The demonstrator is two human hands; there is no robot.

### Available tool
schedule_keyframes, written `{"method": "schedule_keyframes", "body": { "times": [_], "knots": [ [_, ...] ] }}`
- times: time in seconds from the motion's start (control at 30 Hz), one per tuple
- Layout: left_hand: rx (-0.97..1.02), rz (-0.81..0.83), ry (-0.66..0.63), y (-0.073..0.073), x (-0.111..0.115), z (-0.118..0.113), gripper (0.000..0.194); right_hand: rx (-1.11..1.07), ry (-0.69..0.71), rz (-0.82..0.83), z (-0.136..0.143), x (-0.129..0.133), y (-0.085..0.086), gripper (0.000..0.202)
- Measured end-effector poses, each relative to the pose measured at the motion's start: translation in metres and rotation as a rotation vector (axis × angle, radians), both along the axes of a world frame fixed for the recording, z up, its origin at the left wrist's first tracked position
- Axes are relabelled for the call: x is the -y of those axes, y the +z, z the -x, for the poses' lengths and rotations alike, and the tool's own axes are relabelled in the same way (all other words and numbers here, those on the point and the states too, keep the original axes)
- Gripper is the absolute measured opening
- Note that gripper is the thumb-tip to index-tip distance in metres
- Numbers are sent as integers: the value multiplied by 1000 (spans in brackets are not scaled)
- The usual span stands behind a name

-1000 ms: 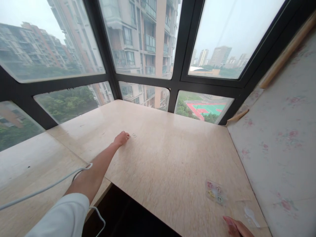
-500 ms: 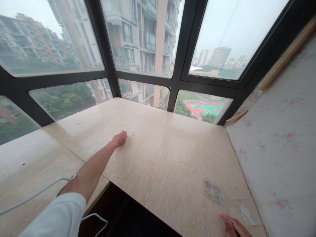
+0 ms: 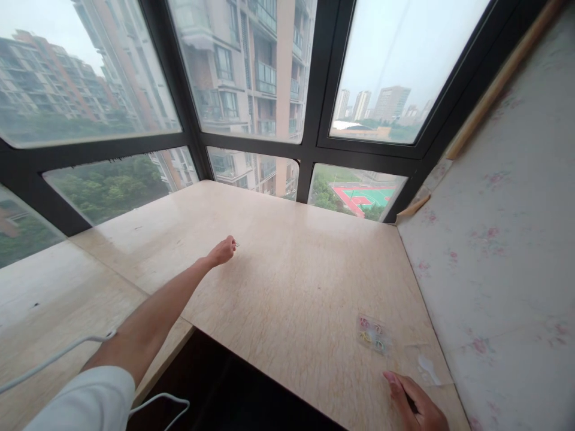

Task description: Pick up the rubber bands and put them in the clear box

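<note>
Our left hand reaches far across the pale surface, fingers closed together beside a thin loop shape; we cannot tell whether they grip it. Our right hand is loosely curled near the surface's front edge, and we cannot tell whether it holds anything. Just beyond the right hand lies a clear case, with coloured rings in four separate groups: red-pink, brownish pink, yellow and green. We judge those groups to be already in place, while the loop shape by our left hand is outside the case and well apart from it. We count two hands, one case, four ring groups, one white spoon-shaped piece and one clear sheet around it. The rings within each group are too small to count, and we cannot tell whether the loop shape is one ring or several.
</note>
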State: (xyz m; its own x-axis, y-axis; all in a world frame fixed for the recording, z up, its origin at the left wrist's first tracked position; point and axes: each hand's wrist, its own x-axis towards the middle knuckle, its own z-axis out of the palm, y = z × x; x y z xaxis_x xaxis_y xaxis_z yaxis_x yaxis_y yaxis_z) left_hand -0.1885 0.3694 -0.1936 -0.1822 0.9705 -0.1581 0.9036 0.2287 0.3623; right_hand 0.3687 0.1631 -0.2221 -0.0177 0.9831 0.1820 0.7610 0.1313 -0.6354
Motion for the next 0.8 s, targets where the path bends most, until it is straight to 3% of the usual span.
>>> {"method": "schedule_keyframes", "body": {
  "times": [0.2,0.4,0.63,0.8],
  "knots": [
    [115,-115,-128,11,-17,-67,9,-85,-28,16,6,4,3,40],
    [376,-218,-350,25,-26,-170,17,-209,-24,80,13,5,16,38],
    [706,-208,-458,37,2,-290,20,-267,-25,61,14,7,18,34],
    [570,-110,-820,47,24,-331,15,-261,-31,50,15,6,20,34]
  ]
}}
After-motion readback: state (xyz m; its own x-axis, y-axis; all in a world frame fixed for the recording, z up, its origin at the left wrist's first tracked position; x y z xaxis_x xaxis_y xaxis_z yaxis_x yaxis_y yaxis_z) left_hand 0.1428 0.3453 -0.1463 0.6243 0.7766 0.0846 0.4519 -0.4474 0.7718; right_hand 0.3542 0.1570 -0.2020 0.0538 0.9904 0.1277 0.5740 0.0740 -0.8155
